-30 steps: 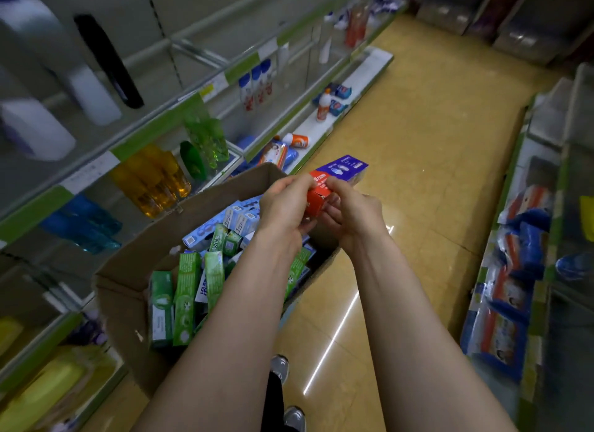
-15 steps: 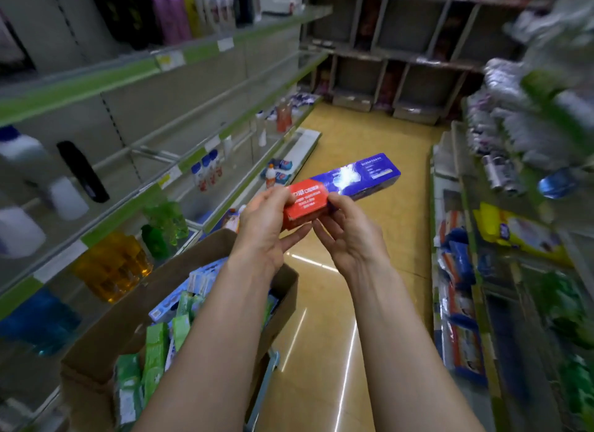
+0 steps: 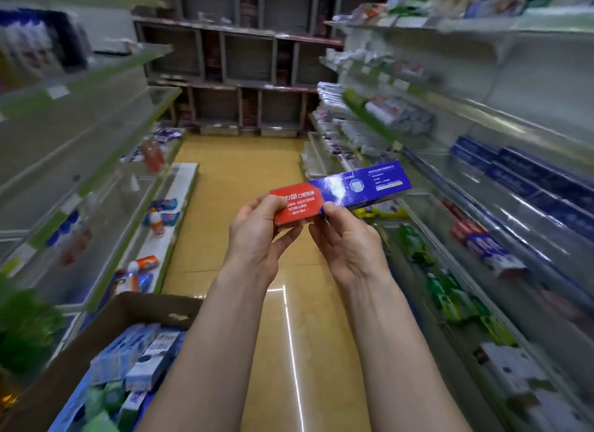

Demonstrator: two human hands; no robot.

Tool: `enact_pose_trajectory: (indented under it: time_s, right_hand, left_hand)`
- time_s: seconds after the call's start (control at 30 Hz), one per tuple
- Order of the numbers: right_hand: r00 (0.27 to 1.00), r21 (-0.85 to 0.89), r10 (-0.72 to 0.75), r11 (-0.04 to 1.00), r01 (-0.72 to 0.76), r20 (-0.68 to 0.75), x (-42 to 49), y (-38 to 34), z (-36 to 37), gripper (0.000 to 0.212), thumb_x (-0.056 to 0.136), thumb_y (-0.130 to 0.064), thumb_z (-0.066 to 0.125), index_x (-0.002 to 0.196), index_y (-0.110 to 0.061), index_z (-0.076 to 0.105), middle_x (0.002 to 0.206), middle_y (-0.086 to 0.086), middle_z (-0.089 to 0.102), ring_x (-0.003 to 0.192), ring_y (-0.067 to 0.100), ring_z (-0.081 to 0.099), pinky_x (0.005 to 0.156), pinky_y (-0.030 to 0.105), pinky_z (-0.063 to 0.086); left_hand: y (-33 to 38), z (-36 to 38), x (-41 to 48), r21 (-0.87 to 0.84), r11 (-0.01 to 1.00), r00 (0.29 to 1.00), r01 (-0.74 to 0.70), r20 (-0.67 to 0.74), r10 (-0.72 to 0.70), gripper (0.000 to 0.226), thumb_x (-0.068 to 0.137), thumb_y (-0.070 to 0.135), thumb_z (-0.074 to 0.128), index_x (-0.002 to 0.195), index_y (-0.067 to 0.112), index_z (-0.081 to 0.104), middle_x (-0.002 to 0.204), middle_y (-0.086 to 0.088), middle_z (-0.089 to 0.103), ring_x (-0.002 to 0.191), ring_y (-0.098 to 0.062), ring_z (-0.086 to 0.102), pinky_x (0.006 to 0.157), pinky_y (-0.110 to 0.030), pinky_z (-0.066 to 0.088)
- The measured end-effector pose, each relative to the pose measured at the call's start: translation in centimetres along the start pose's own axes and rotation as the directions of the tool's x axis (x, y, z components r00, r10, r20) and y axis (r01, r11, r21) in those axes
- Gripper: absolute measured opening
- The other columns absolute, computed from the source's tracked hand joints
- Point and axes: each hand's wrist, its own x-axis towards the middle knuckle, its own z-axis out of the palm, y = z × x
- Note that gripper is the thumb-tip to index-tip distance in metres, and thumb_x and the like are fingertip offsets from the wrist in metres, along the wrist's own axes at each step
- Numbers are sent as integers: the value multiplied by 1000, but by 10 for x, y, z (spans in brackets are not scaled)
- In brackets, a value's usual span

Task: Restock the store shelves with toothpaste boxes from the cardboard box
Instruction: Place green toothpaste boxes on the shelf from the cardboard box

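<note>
Red-and-blue toothpaste box (image 3: 340, 192) is hanging mid-aisle over the yellow floor (image 3: 244, 187), blue end tilting up to the rt. L hand (image 3: 257, 238) is gripping the red end, thumb on top & fingers curled under; R hand (image 3: 348, 243) is pinching it just beside, near the red/blue join. Cardboard box (image 3: 138, 306) w/ more packs (image 3: 151, 351) is sitting lower left. Rt shelf (image 3: 450, 110) is carrying blue cartons (image 3: 527, 174).

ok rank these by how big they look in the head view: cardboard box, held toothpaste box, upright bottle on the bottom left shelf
1. cardboard box, partly cut off by the frame
2. toothpaste box
3. bottle, farther away, so real size unsure
</note>
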Motion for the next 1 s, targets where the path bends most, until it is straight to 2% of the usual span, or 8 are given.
enact_pose_trajectory:
  time_s: [0.17, 0.3, 0.4, 0.5, 0.6, 0.73, 0.87, 1.0]
  right_hand:
    - [987, 37, -84, 995, 90, -135, -36, 3, -18, 40, 86, -4, 63, 125, 3, 56, 105, 15, 67, 92, 23, 65, 83, 32, 54]
    - [952, 77, -156, 980, 182, -264, -71, -7, -46, 42, 84, -5, 66, 124, 6, 56, 95, 15, 70, 80, 22, 68, 72, 32, 54]
    - [901, 97, -246, 950, 297, -357, -108, -23, -67, 31, 86, 0, 62, 117, 2, 58, 79, 8, 71, 65, 15, 69, 57, 25, 55]
    - [831, 62, -326, 917, 393, -451, -147, -42, -86, 21, 88, 1, 61, 108, -4, 60, 70, 3, 71, 60, 11, 68, 52, 21, 53]
    - [758, 4, -384, 891, 454, -528, -184, -57, -106, 18, 88, -1, 62, 104, -9, 60, 75, 2, 71, 65, 10, 68, 60, 22, 56]
    - [664, -37, -434, 852, 523, -610, -240, -71, -132, 27, 87, -5, 65, 113, -8, 59, 91, 6, 71, 79, 14, 69, 73, 25, 57]
    - [584, -49, -460, 811, 583, -669, -301, -78, -154, 18, 86, -4, 65, 102, -10, 60, 86, 5, 71, 75, 13, 69, 75, 28, 56]
    - [483, -73, -501, 745, 663, -718, -376, -84, -180, 24, 87, -3, 64, 109, -7, 57, 87, 6, 70, 80, 15, 68, 78, 29, 56]
  left_hand:
    - [-10, 2, -24, 21, 993, 987, 112, 116, -114, 22, 84, 6, 59, 105, 12, 57, 72, -4, 61, 54, -11, 59, 60, -26, 56]
    - [-32, 18, -51, 53, 973, 944, 223, 235, -229, 23, 85, 5, 59, 107, 12, 56, 73, -4, 61, 62, -14, 59, 58, -24, 53]
    - [-52, 36, -78, 103, 948, 888, 301, 332, -318, 26, 85, 6, 59, 110, 11, 56, 76, -6, 62, 63, -15, 60, 56, -22, 52]
    - [-70, 55, -109, 164, 922, 823, 350, 416, -386, 32, 84, 8, 60, 117, 9, 57, 85, -9, 64, 72, -18, 62, 59, -26, 53]
    - [-86, 73, -144, 216, 903, 770, 371, 471, -429, 30, 84, 9, 62, 113, 11, 57, 89, -8, 65, 81, -19, 62, 60, -28, 51]
    - [-104, 89, -199, 281, 880, 687, 383, 550, -475, 30, 83, 10, 63, 112, 11, 57, 90, -8, 65, 82, -19, 62, 63, -29, 51]
    - [-121, 96, -259, 347, 858, 611, 379, 602, -514, 32, 83, 10, 63, 115, 9, 57, 84, -6, 64, 75, -16, 61, 58, -26, 50]
    - [-137, 98, -337, 409, 817, 513, 407, 637, -575, 30, 84, 9, 62, 113, 11, 55, 86, -7, 63, 75, -17, 61, 62, -28, 50]
